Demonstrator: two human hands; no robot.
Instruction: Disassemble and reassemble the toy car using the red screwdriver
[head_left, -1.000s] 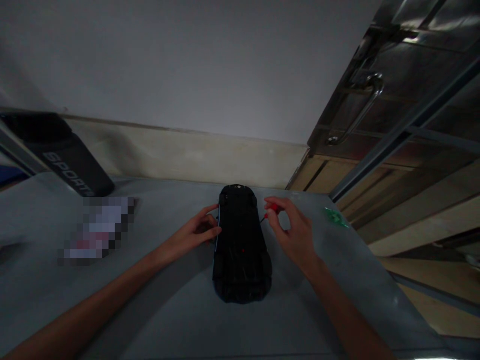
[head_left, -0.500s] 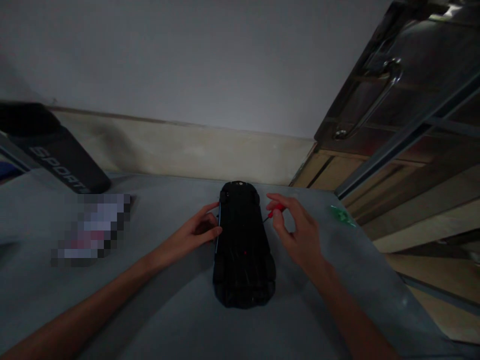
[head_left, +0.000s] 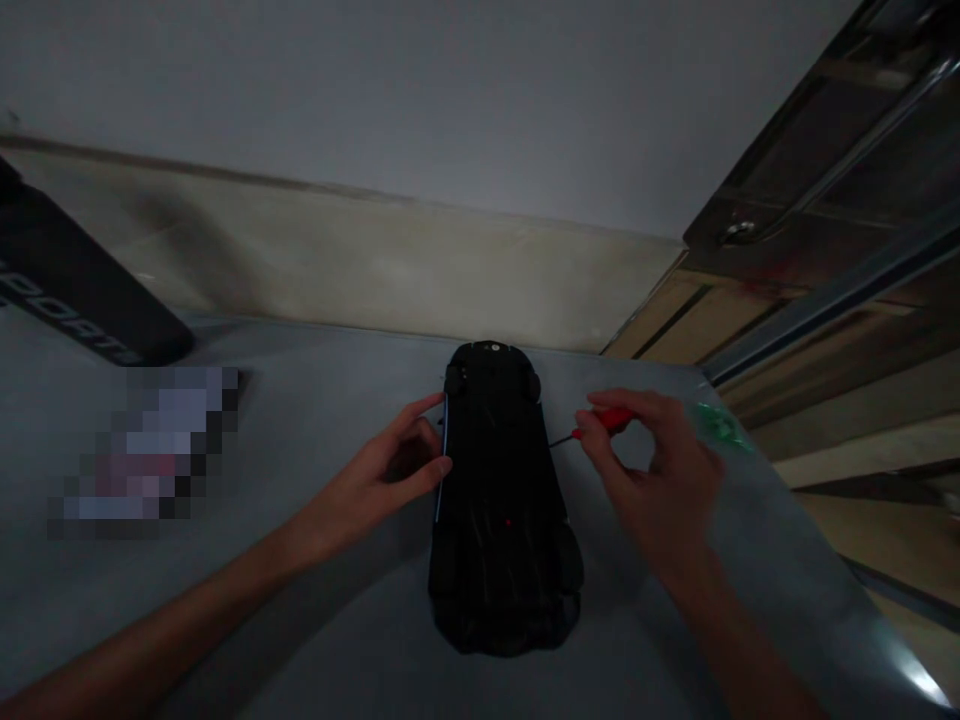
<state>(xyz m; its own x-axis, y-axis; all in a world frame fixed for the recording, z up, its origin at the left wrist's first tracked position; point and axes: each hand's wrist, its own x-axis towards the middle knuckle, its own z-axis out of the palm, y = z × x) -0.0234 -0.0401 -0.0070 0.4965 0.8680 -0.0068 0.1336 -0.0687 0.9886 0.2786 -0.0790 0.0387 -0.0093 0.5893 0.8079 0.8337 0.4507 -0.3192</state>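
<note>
A black toy car (head_left: 495, 490) lies upside down on the table, its dark underside and wheels facing up. My left hand (head_left: 394, 465) grips the car's left side, thumb on the edge and fingers against the flank. Between the thumb and fingers of my right hand (head_left: 660, 475) is a small screwdriver (head_left: 613, 419) with a red handle. Its thin dark shaft points left, and the tip is at the car's right edge; whether it touches the car I cannot tell.
On the grey table (head_left: 315, 640), a black bottle (head_left: 82, 280) with white lettering stands at the far left, near a blurred-out flat object (head_left: 150, 445). A small green translucent packet (head_left: 721, 426) lies by the right edge. Behind is the wall (head_left: 420, 265); a metal door handle (head_left: 847, 150) is upper right.
The view has shifted and come closer. My right hand has moved a little right with the screwdriver, showing more of its handle. My left hand keeps its hold on the toy car.
</note>
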